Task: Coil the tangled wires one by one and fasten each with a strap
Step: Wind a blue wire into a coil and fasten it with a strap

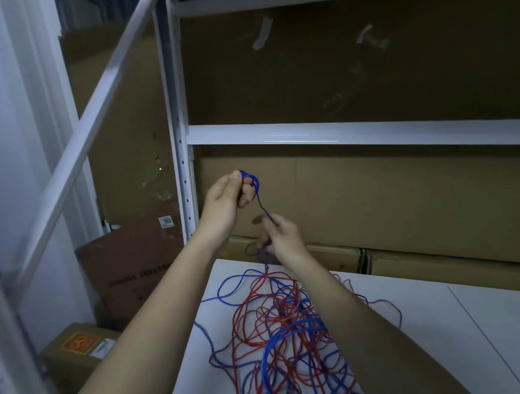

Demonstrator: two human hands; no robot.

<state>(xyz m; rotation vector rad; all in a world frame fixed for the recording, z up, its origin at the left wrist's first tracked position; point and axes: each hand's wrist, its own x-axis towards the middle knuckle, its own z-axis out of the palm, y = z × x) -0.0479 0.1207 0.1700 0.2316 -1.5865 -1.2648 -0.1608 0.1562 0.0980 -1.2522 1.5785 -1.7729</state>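
A person's left hand (226, 196) pinches the first small loops of a thin blue wire (260, 203) while the right hand (282, 237) grips its strand above a white table (449, 322); the red-and-blue tangled heap (282, 344) lies uncoiled, nothing seemingly strapped yet.

left hand (226, 196) pinches blue wire (260, 201) loop | right hand (282, 237) grips strand | tangle (282, 335) on table (481, 335)

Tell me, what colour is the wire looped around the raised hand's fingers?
Blue wire, seen in the head view, the only view.
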